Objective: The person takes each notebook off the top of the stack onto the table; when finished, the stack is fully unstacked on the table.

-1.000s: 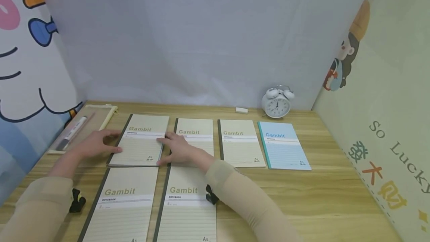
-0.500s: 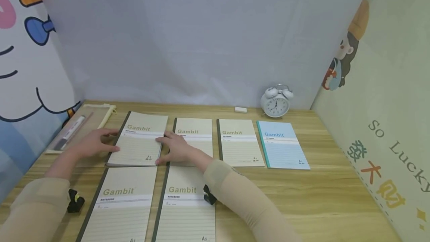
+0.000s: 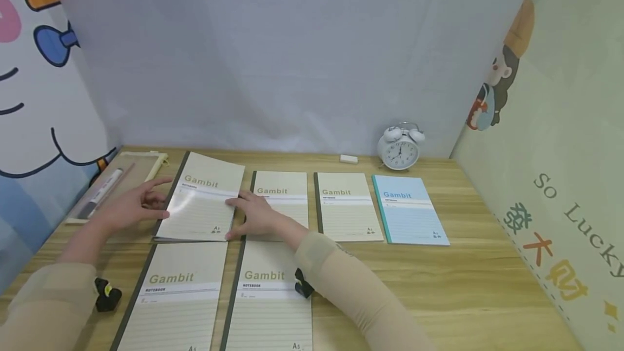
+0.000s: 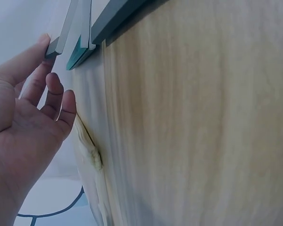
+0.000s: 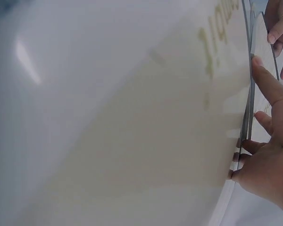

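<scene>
Cream "Gambit" notebooks with dark spines lie on the wooden table. At the back left, the top notebook [image 3: 202, 199] of a small stack is tilted, its far-left corner raised. My left hand [image 3: 129, 210] pinches its spine edge between thumb and forefinger, the other fingers loosely bent. Beneath it, the left wrist view shows a green-spined notebook [image 4: 80, 52] and a dark-spined one [image 4: 118, 19]. My right hand [image 3: 258, 213] rests its fingertips along the stack's right edge, partly covering the neighbouring notebook [image 3: 283, 186]. How firmly these fingertips hold is unclear.
Two more cream notebooks [image 3: 175, 297] [image 3: 273, 307] lie in front. Farther right are a cream notebook [image 3: 348, 207] and a blue one [image 3: 411, 210]. A mesh pouch [image 3: 158, 164] with a marker sits at left; an eraser [image 3: 348, 159] and alarm clock [image 3: 400, 150] stand behind.
The far-left corner of the top notebook has risen off the stack, with my left hand at its spine. My right hand has stayed at the stack's right edge.
</scene>
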A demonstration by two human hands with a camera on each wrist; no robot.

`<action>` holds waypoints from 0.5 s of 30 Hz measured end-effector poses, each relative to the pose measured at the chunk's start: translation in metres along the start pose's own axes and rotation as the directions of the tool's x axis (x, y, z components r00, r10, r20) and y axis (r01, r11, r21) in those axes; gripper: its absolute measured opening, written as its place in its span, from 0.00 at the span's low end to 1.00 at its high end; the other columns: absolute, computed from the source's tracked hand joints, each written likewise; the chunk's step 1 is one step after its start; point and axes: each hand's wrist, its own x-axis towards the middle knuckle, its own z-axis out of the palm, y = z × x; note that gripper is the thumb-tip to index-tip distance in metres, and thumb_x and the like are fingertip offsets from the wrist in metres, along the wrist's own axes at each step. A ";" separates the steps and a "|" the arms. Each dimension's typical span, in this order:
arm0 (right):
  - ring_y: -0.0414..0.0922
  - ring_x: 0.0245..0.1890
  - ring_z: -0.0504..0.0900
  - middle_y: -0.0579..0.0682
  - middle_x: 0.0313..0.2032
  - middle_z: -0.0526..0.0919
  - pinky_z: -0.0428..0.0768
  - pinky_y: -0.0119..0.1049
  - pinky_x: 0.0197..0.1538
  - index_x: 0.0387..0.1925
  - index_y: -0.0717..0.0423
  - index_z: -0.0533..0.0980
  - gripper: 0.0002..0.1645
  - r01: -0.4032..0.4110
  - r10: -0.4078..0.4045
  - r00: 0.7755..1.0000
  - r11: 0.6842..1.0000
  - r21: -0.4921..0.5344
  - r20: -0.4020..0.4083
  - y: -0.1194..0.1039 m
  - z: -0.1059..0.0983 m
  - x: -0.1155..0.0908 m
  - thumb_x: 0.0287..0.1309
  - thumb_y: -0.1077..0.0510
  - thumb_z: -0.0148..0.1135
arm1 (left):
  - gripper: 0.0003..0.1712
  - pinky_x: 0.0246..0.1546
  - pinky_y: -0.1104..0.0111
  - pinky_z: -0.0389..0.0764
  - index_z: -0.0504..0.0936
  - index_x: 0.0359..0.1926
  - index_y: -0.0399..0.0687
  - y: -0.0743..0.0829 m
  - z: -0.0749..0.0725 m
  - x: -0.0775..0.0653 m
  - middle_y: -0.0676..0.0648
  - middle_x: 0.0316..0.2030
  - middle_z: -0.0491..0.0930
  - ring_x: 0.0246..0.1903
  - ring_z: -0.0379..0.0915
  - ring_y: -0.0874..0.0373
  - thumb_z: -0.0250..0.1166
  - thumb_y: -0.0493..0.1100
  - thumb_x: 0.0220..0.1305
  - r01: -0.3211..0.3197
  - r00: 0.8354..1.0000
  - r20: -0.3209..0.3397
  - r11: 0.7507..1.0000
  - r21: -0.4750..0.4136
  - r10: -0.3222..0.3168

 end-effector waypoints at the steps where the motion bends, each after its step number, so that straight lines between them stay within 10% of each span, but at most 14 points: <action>1: 0.49 0.72 0.50 0.55 0.71 0.53 0.48 0.46 0.72 0.71 0.46 0.57 0.52 0.000 0.000 1.000 1.000 0.005 0.001 0.000 0.000 0.000 0.48 0.36 0.68 | 0.52 0.43 0.61 0.75 0.50 0.73 0.45 0.000 0.001 0.000 0.37 0.50 0.75 0.46 0.72 0.50 0.69 0.54 0.55 -0.005 1.000 -0.004 1.000 -0.002 0.005; 9: 0.50 0.72 0.52 0.55 0.71 0.55 0.51 0.44 0.71 0.71 0.45 0.57 0.54 -0.019 0.020 1.000 0.999 0.049 -0.021 -0.001 -0.002 0.000 0.45 0.38 0.71 | 0.48 0.48 0.48 0.72 0.53 0.72 0.50 0.005 0.004 0.000 0.31 0.54 0.72 0.51 0.71 0.39 0.67 0.54 0.57 -0.033 0.999 -0.027 0.999 0.000 0.033; 15: 0.50 0.72 0.51 0.53 0.72 0.52 0.55 0.46 0.70 0.71 0.40 0.57 0.52 -0.073 0.082 0.996 0.983 0.170 -0.043 0.000 -0.015 -0.004 0.46 0.40 0.71 | 0.48 0.45 0.57 0.72 0.53 0.73 0.52 0.020 -0.002 0.003 0.34 0.54 0.72 0.52 0.68 0.43 0.67 0.56 0.57 -0.018 0.998 -0.057 1.000 -0.002 0.018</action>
